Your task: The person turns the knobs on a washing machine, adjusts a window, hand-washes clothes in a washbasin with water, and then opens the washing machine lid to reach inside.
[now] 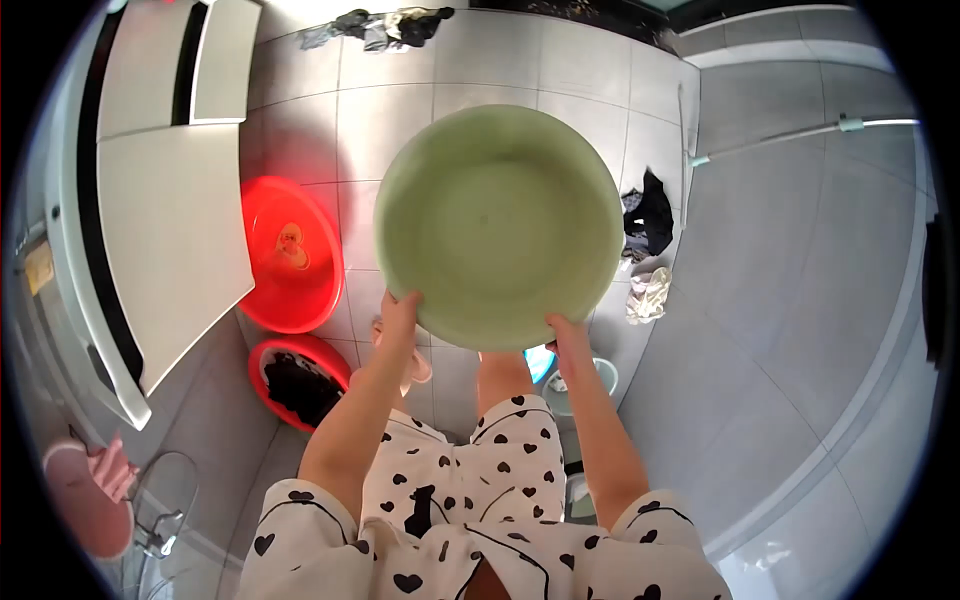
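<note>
A large round green basin point(490, 220) is held out in front of me above the tiled floor, its hollow side facing me. My left hand point(402, 312) grips its near rim on the left, thumb over the edge. On the right of the same rim, my right hand point(568, 338) is closed with the thumb on top. The fingers of both hands are mostly hidden under the rim. Nothing shows inside the basin.
A red basin point(320, 262) stands left, and a smaller red basin point(264, 352) with dark cloth sits nearer. Dark clothes point(655, 215) and pale cloth point(648, 296) lie right. More clothes point(385, 30) lie at the back. A light bucket point(606, 372) stands near my right leg. White cabinets point(170, 230) stand left.
</note>
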`<control>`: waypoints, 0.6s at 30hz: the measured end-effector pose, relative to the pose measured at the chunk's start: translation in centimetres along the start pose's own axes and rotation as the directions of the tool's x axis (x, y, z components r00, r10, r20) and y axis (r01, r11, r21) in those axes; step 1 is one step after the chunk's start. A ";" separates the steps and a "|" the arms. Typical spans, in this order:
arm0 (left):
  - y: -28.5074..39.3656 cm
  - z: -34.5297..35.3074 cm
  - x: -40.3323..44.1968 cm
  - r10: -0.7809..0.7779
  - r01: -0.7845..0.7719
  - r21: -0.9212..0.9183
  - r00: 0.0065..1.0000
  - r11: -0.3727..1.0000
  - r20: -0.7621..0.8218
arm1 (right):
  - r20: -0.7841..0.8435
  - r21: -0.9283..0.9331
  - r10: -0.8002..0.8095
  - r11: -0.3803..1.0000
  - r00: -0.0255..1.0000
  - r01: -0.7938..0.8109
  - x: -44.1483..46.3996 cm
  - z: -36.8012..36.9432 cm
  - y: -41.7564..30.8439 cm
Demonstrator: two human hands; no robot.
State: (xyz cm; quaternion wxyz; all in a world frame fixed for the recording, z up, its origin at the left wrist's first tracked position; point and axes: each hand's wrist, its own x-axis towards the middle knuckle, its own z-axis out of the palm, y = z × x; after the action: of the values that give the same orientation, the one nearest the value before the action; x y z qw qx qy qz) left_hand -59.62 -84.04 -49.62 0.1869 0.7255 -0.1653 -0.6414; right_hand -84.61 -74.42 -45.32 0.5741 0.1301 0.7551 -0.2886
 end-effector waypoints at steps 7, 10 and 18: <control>-10.2 -13.1 -3.5 -0.013 0.008 -0.339 1.000 0.941 -0.011 | 0.083 -0.315 -0.086 0.943 0.993 0.108 -6.3 5.8 6.8; -12.0 -19.9 -7.5 -0.064 -0.003 -0.450 0.989 0.893 -0.135 | 0.116 -0.375 -0.037 0.924 0.993 0.078 -9.9 10.5 11.3; -22.1 -35.7 -13.9 -0.174 -0.066 -0.505 0.894 0.861 -0.413 | 0.338 -0.670 0.214 0.739 0.917 0.074 -14.9 20.3 22.3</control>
State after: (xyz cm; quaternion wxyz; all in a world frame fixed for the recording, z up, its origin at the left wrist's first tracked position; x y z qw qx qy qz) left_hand -25.89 -55.88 -44.39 0.3847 0.7821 0.0771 -0.4841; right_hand -52.21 -66.45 -41.25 0.7321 -0.1166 0.6711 0.0044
